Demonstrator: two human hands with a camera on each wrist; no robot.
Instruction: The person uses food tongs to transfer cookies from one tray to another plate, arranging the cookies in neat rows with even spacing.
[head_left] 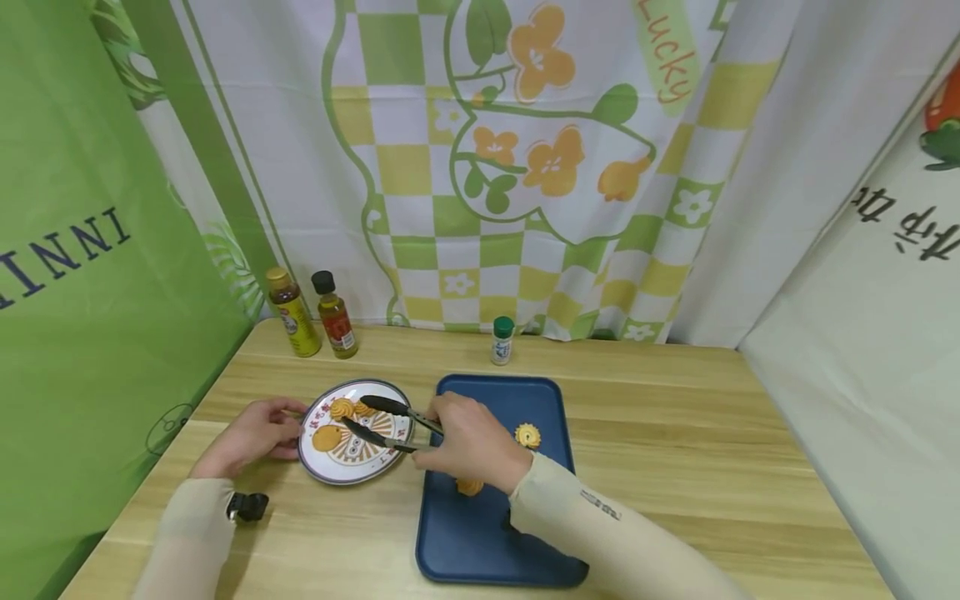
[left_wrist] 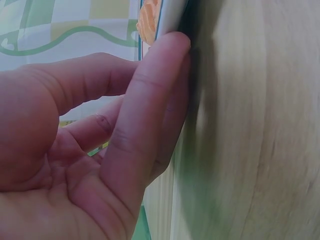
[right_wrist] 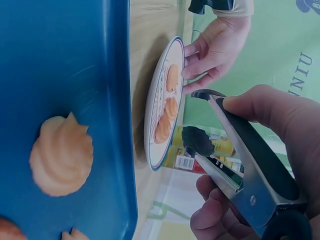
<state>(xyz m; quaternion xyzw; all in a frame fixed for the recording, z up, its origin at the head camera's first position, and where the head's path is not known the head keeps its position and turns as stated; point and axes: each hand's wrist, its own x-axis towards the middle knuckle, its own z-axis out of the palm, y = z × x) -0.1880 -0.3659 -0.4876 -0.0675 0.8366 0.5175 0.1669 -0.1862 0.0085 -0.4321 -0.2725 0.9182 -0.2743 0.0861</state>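
Note:
My right hand (head_left: 476,442) grips black-and-silver tongs (head_left: 405,447), their tips spread above the plate with nothing between them. The oval white plate (head_left: 352,477) has a dark rim, red characters and a printed figure. On it lie two swirled cookies (head_left: 342,408) and a smooth round cookie (head_left: 327,438). At the plate's left edge, my left hand (head_left: 258,435) holds the rim between thumb and fingers; the left wrist view shows a fingertip against the edge. Beneath the right forearm is a blue tray (head_left: 480,550) with a swirled cookie (right_wrist: 62,155) and others, partly hidden.
Two sauce bottles, one yellow-labelled (head_left: 300,329) and one red-labelled (head_left: 339,325), stand at the table's back left. A small green-capped shaker (head_left: 502,342) is behind the tray. Patterned curtains (head_left: 525,275) border the wooden table (head_left: 675,467).

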